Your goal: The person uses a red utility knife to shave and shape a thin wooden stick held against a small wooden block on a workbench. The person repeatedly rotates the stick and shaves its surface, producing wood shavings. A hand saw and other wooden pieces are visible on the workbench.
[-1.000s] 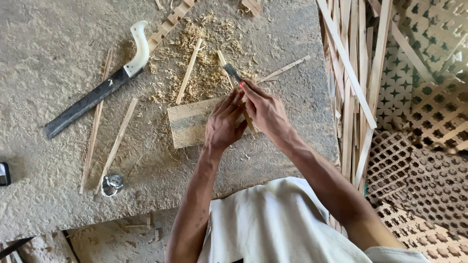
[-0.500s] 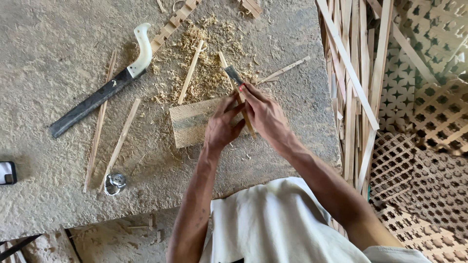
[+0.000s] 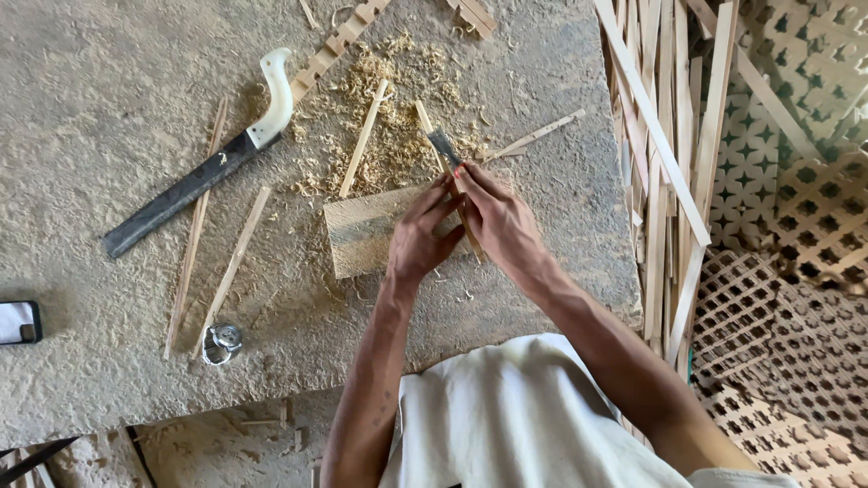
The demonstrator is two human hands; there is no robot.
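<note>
My left hand (image 3: 418, 242) and my right hand (image 3: 500, 222) press together over a flat wooden block (image 3: 357, 237) on the concrete slab. Between them runs a thin wooden strip (image 3: 427, 120), its far end pointing up towards a pile of shavings (image 3: 398, 108). My left hand's fingers steady the strip. A small dark knife blade (image 3: 443, 146) sticks out past my right hand's fingertips and lies against the strip. The knife's handle is hidden inside my right hand.
A long dark machete with a white handle (image 3: 194, 185) lies at the left. Loose strips (image 3: 231, 267) and a small metal object (image 3: 221, 342) lie nearby, and a phone (image 3: 18, 322) at the far left. A bundle of slats (image 3: 665, 181) and lattice panels (image 3: 796, 235) fill the right.
Both hands stay clasped on the strip and knife and have shifted only slightly over the block. Nothing else on the slab has moved.
</note>
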